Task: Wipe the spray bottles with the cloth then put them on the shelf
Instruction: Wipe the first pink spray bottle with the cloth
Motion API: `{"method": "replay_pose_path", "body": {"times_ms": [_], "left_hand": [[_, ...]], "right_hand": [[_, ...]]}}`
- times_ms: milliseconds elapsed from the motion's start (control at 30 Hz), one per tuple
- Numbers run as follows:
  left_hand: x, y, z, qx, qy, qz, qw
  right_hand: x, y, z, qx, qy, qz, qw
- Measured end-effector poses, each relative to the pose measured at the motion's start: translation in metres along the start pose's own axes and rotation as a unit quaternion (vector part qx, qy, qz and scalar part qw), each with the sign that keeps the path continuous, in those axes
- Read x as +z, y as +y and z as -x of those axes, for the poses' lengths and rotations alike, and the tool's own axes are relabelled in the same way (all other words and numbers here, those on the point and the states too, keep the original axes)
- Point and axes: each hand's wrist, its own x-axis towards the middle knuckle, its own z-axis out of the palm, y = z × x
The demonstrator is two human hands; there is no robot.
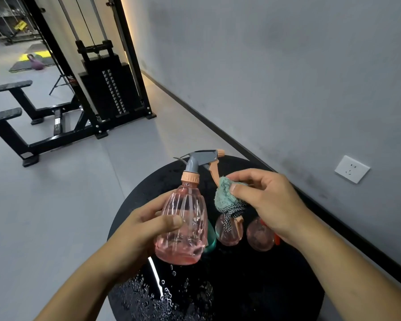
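Pink plastic is catching the light as the left hand (146, 225) is gripping the spray bottle (183, 218) above the round black table (276, 286). Right of that bottle, the right hand (262, 200) is pinching the teal cloth (226, 193) against its trigger. Wiping looks underway; next, probably the body, then shelving.

A grey wall (264, 66) with a white socket (352, 169) and black skirting meets a grey floor (44, 205). A black cable weight machine (107, 84) stands near it; a purple kettlebell (36, 63) lies far off.
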Motion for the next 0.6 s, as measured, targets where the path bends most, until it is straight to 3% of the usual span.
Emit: {"method": "replay_pose_path", "body": {"times_ms": [133,300,467,600], "left_hand": [[0.000,-0.001,-0.001,0.002,-0.021,-0.013,1.000],[0.001,-0.002,-0.001,0.028,-0.001,0.003,1.000],[0.004,-0.002,-0.002,0.126,0.115,-0.147,0.974],[0.003,-0.009,-0.002,0.152,0.151,-0.216,0.953]], "right_hand": [[0.002,0.000,-0.001,-0.026,0.032,-0.019,0.999],[-0.001,0.000,0.000,-0.002,0.003,-0.006,1.000],[-0.001,-0.004,0.000,-0.033,0.089,-0.031,0.995],[-0.001,-0.008,0.001,-0.068,0.119,-0.039,0.990]]}}
